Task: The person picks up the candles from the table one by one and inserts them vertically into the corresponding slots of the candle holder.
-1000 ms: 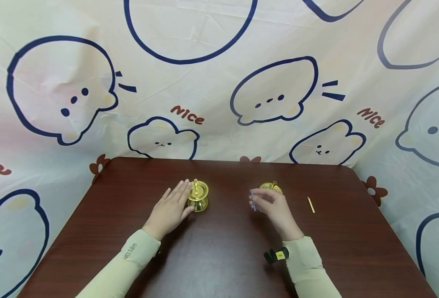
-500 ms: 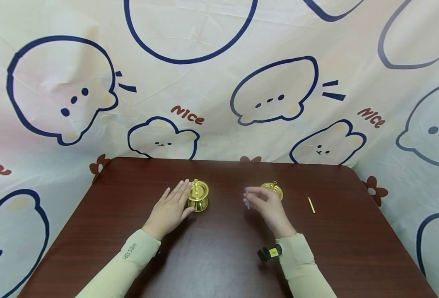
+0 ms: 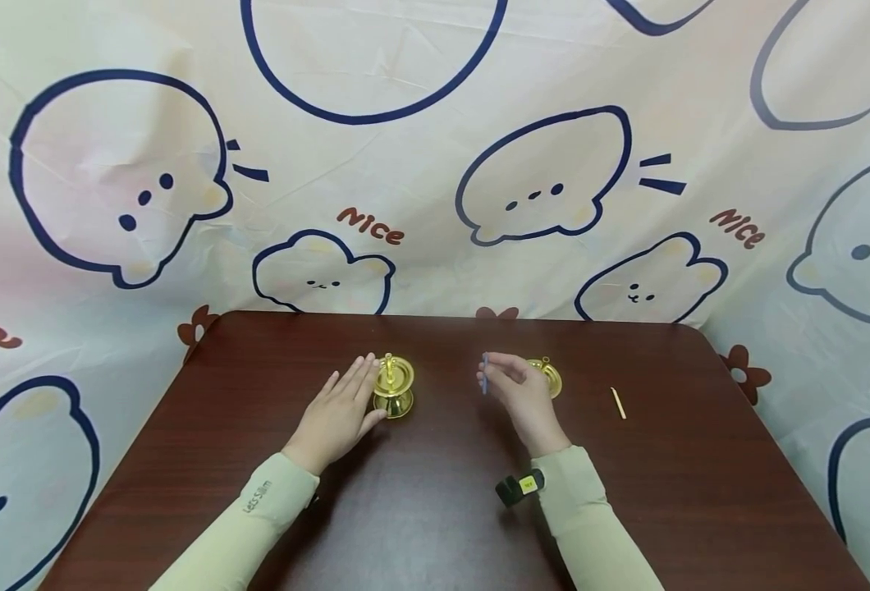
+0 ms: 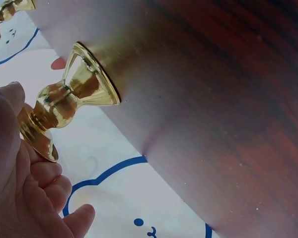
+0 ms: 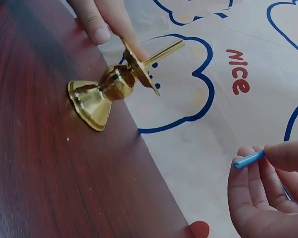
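My left hand (image 3: pixel 335 419) lies beside a shiny brass candlestick (image 3: pixel 394 404) on the table, its fingers straight and its thumb apart. In the left wrist view, the thumb and fingers sit right at the dish of the candlestick (image 4: pixel 54 101). A short upright tube (image 5: pixel 164 53) rises from that dish in the right wrist view. Between thumb and fingertips, my right hand (image 3: pixel 529 404) pinches a slim blue candle (image 5: pixel 249 159), raised above the table and upright in the head view. The hand is to the right of this candlestick, apart from it.
A second brass candlestick (image 3: pixel 551 377) stands behind my right hand, partly hidden by it. Farther right a slim yellow candle (image 3: pixel 619 403) lies on the dark wooden table (image 3: pixel 435 492). A cartoon-printed cloth (image 3: pixel 428 180) hangs at the table's back edge.
My right hand has moved left and slightly farther back with the blue candle, uncovering a bit more of the second candlestick's right side. My left hand has stayed in place.
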Demonstrator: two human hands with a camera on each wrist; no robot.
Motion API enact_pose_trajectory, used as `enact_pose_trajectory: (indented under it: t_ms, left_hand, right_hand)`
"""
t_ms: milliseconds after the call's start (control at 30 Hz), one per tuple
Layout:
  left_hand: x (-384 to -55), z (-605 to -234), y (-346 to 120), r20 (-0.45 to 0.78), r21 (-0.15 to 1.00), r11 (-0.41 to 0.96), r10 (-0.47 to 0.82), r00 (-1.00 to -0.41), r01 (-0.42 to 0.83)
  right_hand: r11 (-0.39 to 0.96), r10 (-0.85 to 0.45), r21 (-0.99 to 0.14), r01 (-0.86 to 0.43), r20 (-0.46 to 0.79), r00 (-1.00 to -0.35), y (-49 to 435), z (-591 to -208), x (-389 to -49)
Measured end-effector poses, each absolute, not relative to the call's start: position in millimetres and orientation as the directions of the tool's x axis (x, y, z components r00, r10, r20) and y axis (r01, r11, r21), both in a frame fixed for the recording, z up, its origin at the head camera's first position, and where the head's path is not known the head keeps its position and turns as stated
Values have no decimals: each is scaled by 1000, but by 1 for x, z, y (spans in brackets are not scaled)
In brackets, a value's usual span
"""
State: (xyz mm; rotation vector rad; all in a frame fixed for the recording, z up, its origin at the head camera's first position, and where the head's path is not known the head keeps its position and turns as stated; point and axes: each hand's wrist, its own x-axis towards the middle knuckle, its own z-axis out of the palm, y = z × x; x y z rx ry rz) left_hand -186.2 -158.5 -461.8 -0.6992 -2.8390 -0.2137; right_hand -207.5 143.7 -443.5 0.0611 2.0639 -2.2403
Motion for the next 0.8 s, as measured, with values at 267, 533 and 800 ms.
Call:
enact_pose_trajectory:
  t_ms: [267,533,800]
  left_hand:
    - [-186,-461,-158,234,107,877,436,-869,469]
    - [-186,-462,-159,240,114,874,437,-867,472]
    - [-187,-462,-158,218,114,879,432,-875,463]
  right_hand:
    - [-133,-39,-989,64,-60,-997,132,-440,-213]
    - [-198,-51,-980,36,-27,-998,122,-437,-216]
    - [-230,-49,-973,11,0,-999,114,-435,-219]
